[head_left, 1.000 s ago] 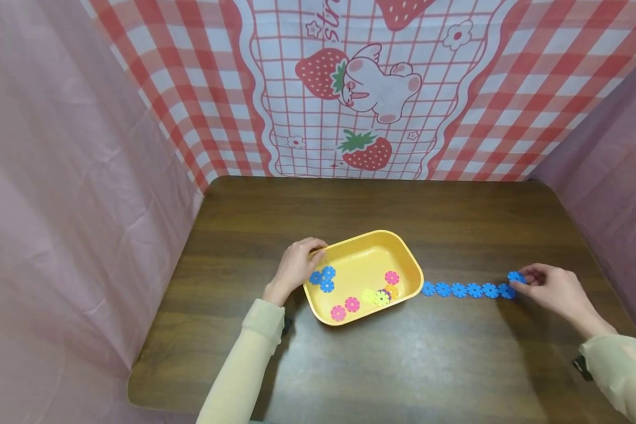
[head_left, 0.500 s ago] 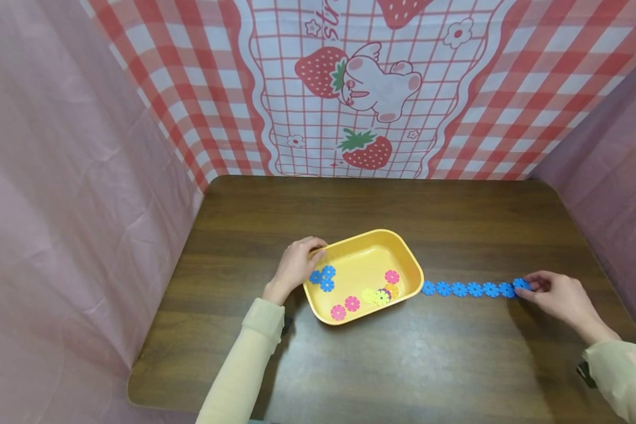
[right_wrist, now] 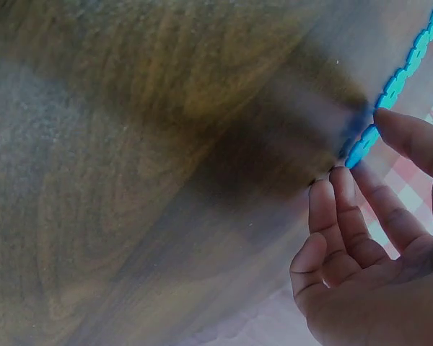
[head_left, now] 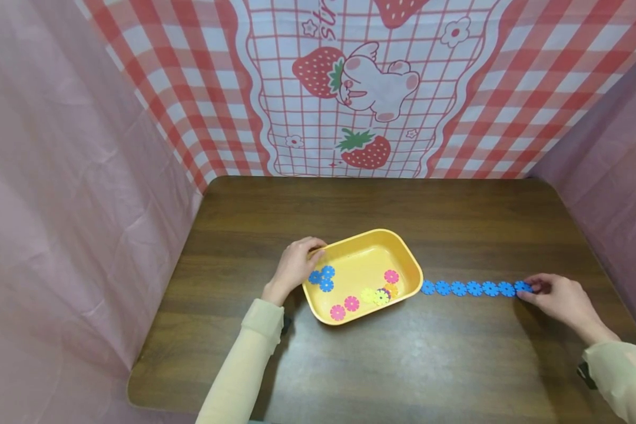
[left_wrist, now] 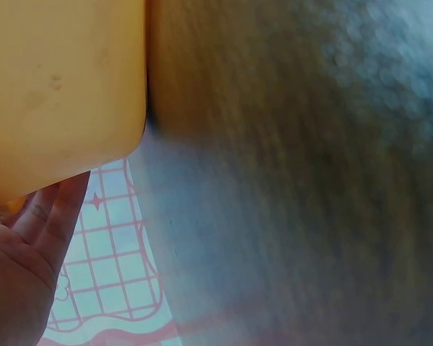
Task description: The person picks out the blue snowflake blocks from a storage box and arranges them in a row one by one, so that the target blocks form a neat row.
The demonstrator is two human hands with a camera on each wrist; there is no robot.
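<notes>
My left hand (head_left: 294, 265) grips the left end of a yellow plastic tub (head_left: 368, 259); in the left wrist view its fingers curl at the rim beside the tub's outer wall (left_wrist: 65, 79). To the right, a straight row of blue snowflake discs (head_left: 474, 288) runs along the table from the tub's corner. At that row's far right end, my right hand (head_left: 559, 300) pinches the last blue snowflake disc (head_left: 522, 287) between thumb and fingers. The right wrist view has the thumb on top of this disc (right_wrist: 362, 146) and fingertips at its edge.
Inside the tub lie three blue discs (head_left: 325, 285), three pink discs (head_left: 351, 304), yellow discs (head_left: 381, 297) and an orange disc (head_left: 393, 290). The brown wooden table (head_left: 429, 365) meets a checked strawberry cloth (head_left: 360, 88) at the back. Pink curtains (head_left: 85, 206) hang on both sides.
My right hand has lowered its blue disc and shifted it slightly right, from overlapping the row's end to lying in line with it. My left hand and the tub have stayed put.
</notes>
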